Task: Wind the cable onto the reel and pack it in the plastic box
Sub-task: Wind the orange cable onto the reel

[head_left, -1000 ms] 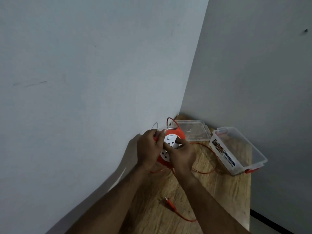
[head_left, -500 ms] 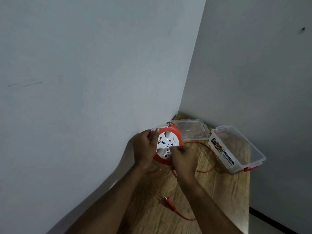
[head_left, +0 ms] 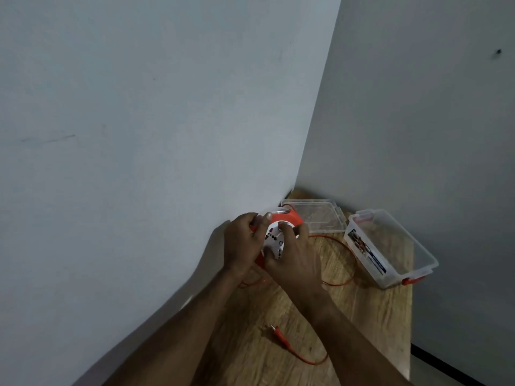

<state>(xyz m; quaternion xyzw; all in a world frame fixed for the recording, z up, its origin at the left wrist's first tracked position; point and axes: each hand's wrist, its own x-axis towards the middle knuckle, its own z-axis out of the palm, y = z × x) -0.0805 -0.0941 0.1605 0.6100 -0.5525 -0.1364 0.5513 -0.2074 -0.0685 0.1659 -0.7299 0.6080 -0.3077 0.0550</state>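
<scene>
While the reel (head_left: pixel 281 227) is clamped above the bench (head_left: pixel 362 307) by the left hand (head_left: pixel 242 243) and turned by the right hand (head_left: pixel 295 257), the limp cable (head_left: pixel 342 263) is likely best guided loosely; the rigid rim seems the securest hold.

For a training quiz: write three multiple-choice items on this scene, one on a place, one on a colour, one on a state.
1. Where does the flat clear plastic lid lie?
A. on the box
B. on the wooden table, in the wall corner
C. on the floor

2. What colour is the thin loose cable?
A. orange-red
B. black
C. white

3. The clear rectangular plastic box is:
A. shut
B. open and empty
C. holding the reel

Key: B, it rests flat beside the box; A, orange-red against wood; B, bare bottom shows.
</scene>
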